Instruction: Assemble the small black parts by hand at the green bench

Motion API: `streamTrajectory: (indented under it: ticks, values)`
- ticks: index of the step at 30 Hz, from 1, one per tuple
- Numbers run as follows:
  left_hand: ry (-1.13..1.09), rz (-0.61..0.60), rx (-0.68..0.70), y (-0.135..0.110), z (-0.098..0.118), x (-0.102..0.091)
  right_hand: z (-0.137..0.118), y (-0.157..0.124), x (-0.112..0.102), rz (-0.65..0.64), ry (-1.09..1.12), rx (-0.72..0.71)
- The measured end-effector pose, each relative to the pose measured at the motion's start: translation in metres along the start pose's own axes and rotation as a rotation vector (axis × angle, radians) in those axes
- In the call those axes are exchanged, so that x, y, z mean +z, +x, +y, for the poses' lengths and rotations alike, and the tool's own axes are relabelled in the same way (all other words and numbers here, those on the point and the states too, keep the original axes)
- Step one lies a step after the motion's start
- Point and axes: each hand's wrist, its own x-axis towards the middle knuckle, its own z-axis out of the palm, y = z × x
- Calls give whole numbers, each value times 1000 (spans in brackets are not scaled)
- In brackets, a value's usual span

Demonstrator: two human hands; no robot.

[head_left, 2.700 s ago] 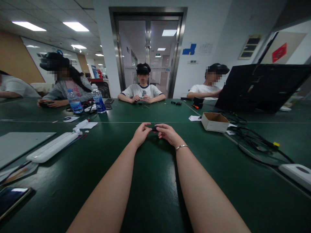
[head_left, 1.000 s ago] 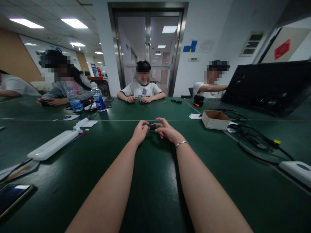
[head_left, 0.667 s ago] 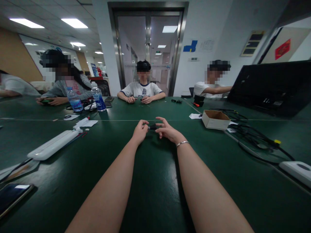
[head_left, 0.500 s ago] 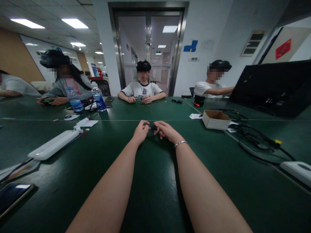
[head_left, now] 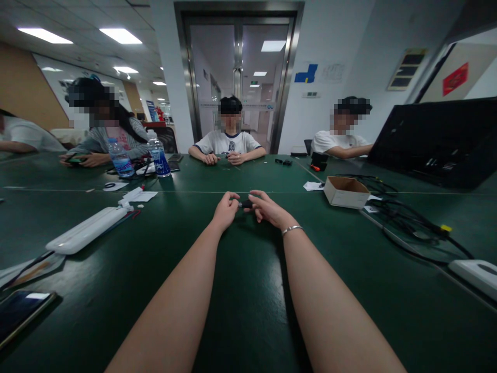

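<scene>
Over the middle of the green table, a small dark object [head_left: 246, 204], black with a paler silvery left end, spans the gap between my hands; its exact kind is too small to make out. My left hand [head_left: 225, 212] is closed, thumb and index finger pinching the pale end. At the black end is my right hand [head_left: 268, 210], its thumb and fingers bent round it and the index finger raised a little. A silver bracelet [head_left: 292, 229] circles my right wrist. The fingers partly hide both ends of the object.
On the left lie a long white device [head_left: 87, 230], a phone [head_left: 25, 313] and two bottles [head_left: 158, 155]. To the right are an open box [head_left: 345, 197], tangled black cables [head_left: 415, 220], a white power strip [head_left: 476, 277] and a monitor [head_left: 435, 142]. Several people sit around the table.
My right hand has shifted very slightly right and its index finger is lifted a bit more, showing slightly more of the dark object. My left hand has barely moved.
</scene>
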Motion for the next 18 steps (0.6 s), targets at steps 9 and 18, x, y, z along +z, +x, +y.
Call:
streamTrajectory:
  ticks: [9, 18]
  values:
    - [-2, 21, 8, 0, 1, 1, 1, 1, 0, -7, -12, -21]
    - [8, 21, 4, 0, 0, 1, 3, 4, 0, -9, -30, -20]
